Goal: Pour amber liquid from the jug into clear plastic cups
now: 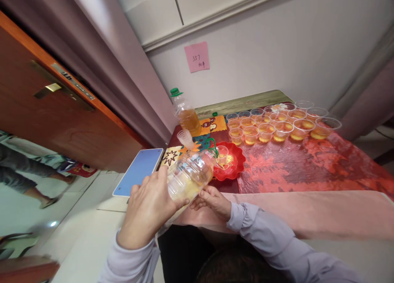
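Observation:
A clear plastic bottle (191, 174) with yellow liquid lies tilted in my hands, its mouth and green handle toward the upper right. My left hand (150, 205) wraps round the bottle's lower part. My right hand (212, 201) holds it from below near the middle. Under the bottle's mouth, a clear cup (222, 155) stands on a red scalloped plate (238, 164). Beyond the bottle are a stack of clear cups (185, 138) and a second, upright bottle (188, 120) with a green cap and amber liquid.
Several rows of clear cups (283, 129) with yellow liquid stand on the red-covered table (308, 168). A blue stool top (138, 172) is at the left. A green cap (214, 114) lies near the wall. Behind the wooden door (67, 110), a person's legs (27, 172) show.

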